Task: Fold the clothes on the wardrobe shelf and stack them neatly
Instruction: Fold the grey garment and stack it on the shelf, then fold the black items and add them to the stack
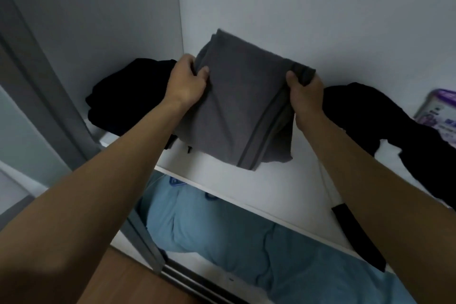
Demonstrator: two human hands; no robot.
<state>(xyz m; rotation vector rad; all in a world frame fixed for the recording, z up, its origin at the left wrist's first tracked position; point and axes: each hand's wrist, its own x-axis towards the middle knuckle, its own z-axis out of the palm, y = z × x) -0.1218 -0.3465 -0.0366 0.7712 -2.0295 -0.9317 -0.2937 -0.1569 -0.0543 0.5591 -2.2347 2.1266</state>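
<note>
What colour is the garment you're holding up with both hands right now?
Plain dark grey garment, with a darker seam stripe; seen in the head view.

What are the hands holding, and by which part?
The folded grey garment: the left hand pinches its upper left edge, and the right hand grips its upper right corner.

Purple-white package [439, 116] far right; blue bedding [222, 234] on lower level.

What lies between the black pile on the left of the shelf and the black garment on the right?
In the head view, the grey garment, gripped by the left hand and right hand.
</note>
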